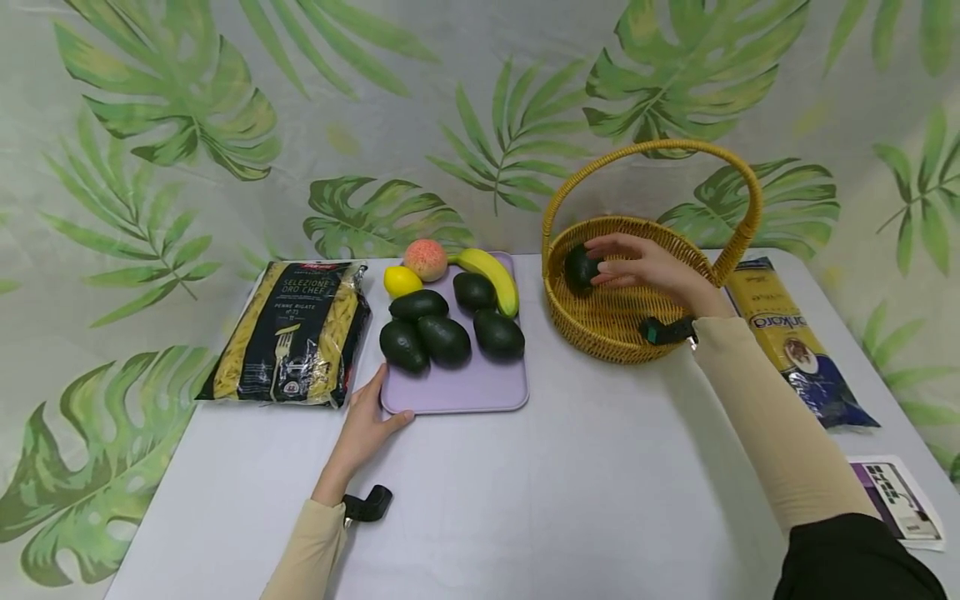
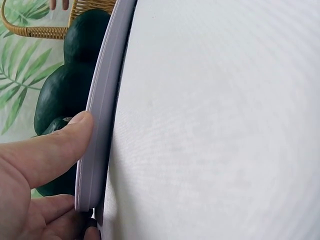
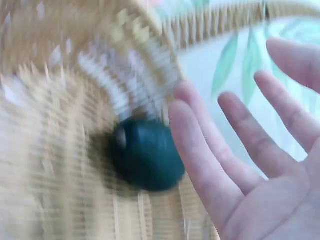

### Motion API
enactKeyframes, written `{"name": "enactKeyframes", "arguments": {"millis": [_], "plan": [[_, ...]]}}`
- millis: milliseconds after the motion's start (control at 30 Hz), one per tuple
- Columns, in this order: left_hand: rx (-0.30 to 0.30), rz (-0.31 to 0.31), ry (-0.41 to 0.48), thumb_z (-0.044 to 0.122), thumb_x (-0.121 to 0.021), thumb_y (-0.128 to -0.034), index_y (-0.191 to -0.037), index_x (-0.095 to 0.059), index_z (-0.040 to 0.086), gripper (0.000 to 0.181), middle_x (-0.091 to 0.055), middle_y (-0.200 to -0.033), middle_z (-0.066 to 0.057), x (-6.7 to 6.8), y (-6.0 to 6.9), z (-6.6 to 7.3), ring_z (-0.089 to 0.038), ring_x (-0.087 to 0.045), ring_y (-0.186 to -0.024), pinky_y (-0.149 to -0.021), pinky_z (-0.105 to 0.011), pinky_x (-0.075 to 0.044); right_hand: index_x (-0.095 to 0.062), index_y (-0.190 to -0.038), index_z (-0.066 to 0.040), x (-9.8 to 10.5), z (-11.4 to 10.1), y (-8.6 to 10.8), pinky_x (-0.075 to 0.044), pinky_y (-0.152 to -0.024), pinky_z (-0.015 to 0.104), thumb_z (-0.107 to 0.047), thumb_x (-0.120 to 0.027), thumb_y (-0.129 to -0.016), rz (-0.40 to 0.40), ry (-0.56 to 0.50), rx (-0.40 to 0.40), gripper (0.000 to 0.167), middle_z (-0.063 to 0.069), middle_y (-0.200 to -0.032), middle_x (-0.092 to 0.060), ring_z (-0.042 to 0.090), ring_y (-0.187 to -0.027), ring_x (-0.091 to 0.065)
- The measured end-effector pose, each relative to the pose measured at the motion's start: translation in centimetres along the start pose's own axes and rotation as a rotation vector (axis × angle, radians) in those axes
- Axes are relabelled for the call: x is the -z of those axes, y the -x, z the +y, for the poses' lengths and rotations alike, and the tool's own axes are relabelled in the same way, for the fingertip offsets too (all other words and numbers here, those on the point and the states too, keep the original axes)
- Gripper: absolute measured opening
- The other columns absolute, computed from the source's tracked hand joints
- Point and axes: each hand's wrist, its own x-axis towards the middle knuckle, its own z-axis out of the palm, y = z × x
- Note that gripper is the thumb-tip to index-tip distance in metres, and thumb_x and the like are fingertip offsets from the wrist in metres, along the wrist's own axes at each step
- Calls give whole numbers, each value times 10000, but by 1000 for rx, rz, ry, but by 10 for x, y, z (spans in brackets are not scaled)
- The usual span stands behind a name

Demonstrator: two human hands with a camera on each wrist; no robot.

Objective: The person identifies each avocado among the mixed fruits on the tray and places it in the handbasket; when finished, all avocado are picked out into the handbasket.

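Note:
My left hand (image 1: 367, 425) grips the near left corner of a lilac tray (image 1: 457, 393), its thumb against the front rim (image 2: 93, 155) and its other fingers at the side. Several dark green avocados (image 1: 445, 342) lie on the tray with a banana (image 1: 491, 279); a lemon (image 1: 402, 282) and a peach (image 1: 425, 260) are at its far left. My right hand (image 1: 637, 268) is over the wicker basket (image 1: 600, 337), fingers spread and holding nothing. One avocado (image 3: 149, 155) lies inside the basket, just beside those fingertips; the right wrist view is blurred.
A bag of penne pasta (image 1: 288, 333) lies left of the tray. To the basket's right, a yellow and blue packet (image 1: 795, 342) lies partly behind the right arm. A white and purple printed item (image 1: 900, 500) is at the right edge. The basket's tall handle (image 1: 652, 146) arches above it.

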Motion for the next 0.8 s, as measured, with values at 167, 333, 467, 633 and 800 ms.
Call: {"name": "enactKeyframes", "arguments": {"millis": [167, 333, 467, 633, 800], "plan": [[-1, 3, -4, 149, -733, -851, -1480, -202, -85, 856, -250, -1509, -266, 0, 0, -1, -461, -202, -1354, -1090, -570, -191, -411, -1409, -12, -28, -11, 3, -454, -948, 485, -132, -572, -966, -128, -17, 59, 486, 161, -1406, -406, 369, -1093, -578], [-7, 3, 2, 133, -737, -842, -1480, -197, -88, 864, -249, -1507, -272, 0, 1, 0, -465, -197, -1354, -1093, -571, -180, -428, -1401, -40, -58, -22, -3, -481, -922, 456, -135, -582, -959, -224, 17, 92, 478, 134, -1402, -425, 339, -1089, -584], [-7, 1, 10, 125, -735, -842, -1482, -191, -86, 865, -241, -1511, -270, 0, 1, 1, -459, -188, -1359, -1098, -566, -172, -444, -1393, -54, -80, -24, -11, -491, -908, 442, -104, -589, -948, -281, 37, 110, 471, 122, -1391, -442, 322, -1094, -582], [-16, 7, 4, 133, -734, -845, -1474, -204, -97, 854, -241, -1508, -276, 0, 1, 0, -464, -192, -1353, -1095, -567, -175, -437, -1398, -15, -101, -18, -22, -437, -970, 458, -71, -597, -935, -309, 128, 152, 493, 176, -1397, -433, 389, -1166, -527], [-23, 14, 5, 150, -733, -851, -1472, -214, -97, 846, -246, -1506, -276, -1, 1, -1, -468, -197, -1351, -1096, -567, -174, -469, -1388, -50, -115, -8, -33, -341, -1033, 530, -93, -629, -919, -326, 270, 195, 497, 157, -1429, -375, 401, -1248, -410]]}}
